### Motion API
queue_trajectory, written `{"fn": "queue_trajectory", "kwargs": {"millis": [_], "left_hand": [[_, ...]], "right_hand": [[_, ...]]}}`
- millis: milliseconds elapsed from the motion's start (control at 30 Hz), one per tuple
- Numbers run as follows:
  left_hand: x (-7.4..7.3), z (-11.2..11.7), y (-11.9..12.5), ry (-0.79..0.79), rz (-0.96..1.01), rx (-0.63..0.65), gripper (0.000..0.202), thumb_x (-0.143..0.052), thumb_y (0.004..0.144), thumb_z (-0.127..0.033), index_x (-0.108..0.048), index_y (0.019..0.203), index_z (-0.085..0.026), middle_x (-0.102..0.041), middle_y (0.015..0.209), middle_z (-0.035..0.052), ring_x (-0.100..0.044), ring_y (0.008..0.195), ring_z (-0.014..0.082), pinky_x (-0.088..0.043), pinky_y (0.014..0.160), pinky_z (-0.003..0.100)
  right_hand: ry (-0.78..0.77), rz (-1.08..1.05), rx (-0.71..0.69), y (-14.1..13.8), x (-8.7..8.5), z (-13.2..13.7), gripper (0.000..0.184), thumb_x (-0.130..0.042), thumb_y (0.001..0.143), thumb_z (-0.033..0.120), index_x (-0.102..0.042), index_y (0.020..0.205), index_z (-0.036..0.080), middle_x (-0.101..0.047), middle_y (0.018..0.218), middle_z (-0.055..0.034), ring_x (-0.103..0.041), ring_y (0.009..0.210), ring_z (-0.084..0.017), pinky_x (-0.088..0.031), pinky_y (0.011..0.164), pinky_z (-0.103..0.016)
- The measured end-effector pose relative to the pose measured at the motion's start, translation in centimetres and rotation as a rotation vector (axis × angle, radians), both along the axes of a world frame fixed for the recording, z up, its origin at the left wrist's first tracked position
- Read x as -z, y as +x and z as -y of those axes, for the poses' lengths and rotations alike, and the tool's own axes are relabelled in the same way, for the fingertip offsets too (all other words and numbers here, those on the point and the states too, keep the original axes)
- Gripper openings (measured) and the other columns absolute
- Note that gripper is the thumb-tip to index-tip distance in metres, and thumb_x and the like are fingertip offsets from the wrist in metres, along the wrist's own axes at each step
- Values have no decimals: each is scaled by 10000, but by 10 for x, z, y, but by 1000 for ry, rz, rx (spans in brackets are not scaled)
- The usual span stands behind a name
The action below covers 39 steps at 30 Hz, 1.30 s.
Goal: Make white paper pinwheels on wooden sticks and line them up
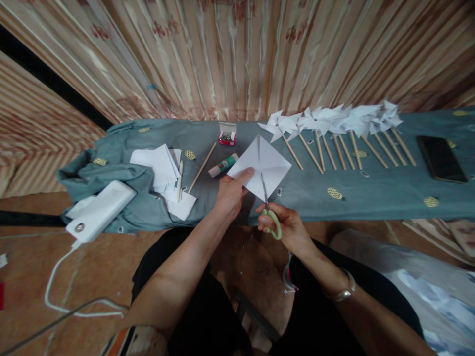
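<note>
My left hand (pixel 233 192) pinches the left corner of a square white sheet of paper (pixel 274 159), thumb on top. The sheet is turned like a diamond, with a slit or crease running in from its far corner. In my right hand (pixel 284 222) is a pair of scissors (pixel 273 225) with pale green handles; their blades lie at the sheet's near corner and point toward its middle. Just left of the paper are a glue stick (pixel 223 165) and a small red and white box (pixel 227 134) of metal pins. A wooden stick (pixel 202 168) lies beyond them.
Several white paper pinwheels (pixel 334 121) on wooden sticks line the back right of the cloth-covered table (pixel 389 198). A phone (pixel 441 158) lies at the right. Paper sheets (pixel 152 163), a white pen (pixel 180 180) and a white power bank (pixel 101 211) with a cable are at the left.
</note>
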<state>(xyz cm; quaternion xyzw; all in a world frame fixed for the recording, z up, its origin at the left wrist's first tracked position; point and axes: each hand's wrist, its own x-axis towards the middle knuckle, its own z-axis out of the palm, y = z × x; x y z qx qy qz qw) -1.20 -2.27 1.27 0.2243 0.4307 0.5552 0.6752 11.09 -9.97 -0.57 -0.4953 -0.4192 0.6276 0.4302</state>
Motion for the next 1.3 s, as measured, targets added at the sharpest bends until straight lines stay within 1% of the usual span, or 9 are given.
{"fn": "queue_trajectory", "kwargs": {"millis": [200,433,633,800,933,1133,1300], "left_hand": [[1,0,-1,-17,-18,-3,277,-795,598,-237,-688,838,-147,-740,898,99,-668,992,276,-518,886,402],[0,0,-1,-25,-35,-2,279,-794,589,-244,-679,821,-142,-737,837,82,-682,923,263,-534,837,379],[-1,0,-1,-16,-19,1,290,-800,593,-238,-684,836,-130,-739,886,116,-677,958,287,-522,873,414],[0,0,-2,-24,-48,0,269,-791,603,-246,-692,829,-139,-745,876,92,-683,910,256,-544,819,360],[0,0,-1,-18,-39,-2,268,-788,602,-240,-693,827,-129,-744,857,86,-687,856,240,-548,792,346],[0,0,-1,-14,-19,-5,260,-781,611,-230,-687,834,-134,-744,863,87,-682,926,256,-533,850,374],[1,-1,-1,-12,7,-21,253,-787,601,-198,-688,821,-121,-740,843,91,-683,951,271,-515,902,399]], "right_hand": [[-10,9,12,-1,0,0,369,-798,609,502,-627,751,207,-599,544,46,-545,471,-88,-467,471,-218],[0,11,17,0,3,0,363,-795,619,501,-639,745,198,-592,533,41,-529,466,-85,-440,457,-214],[10,-2,21,0,8,1,338,-800,628,475,-649,751,200,-587,538,43,-523,471,-87,-439,460,-219],[10,-7,16,0,7,1,318,-802,636,456,-650,750,201,-594,541,40,-530,477,-89,-444,464,-220],[1,-12,34,0,6,0,330,-812,617,455,-649,746,199,-595,523,43,-528,464,-87,-443,460,-217],[-8,1,24,0,7,1,325,-793,643,465,-644,756,199,-588,531,43,-530,471,-89,-439,458,-217],[-17,-9,-23,0,5,2,361,-779,651,495,-634,795,198,-603,565,37,-551,494,-91,-459,489,-217]]}}
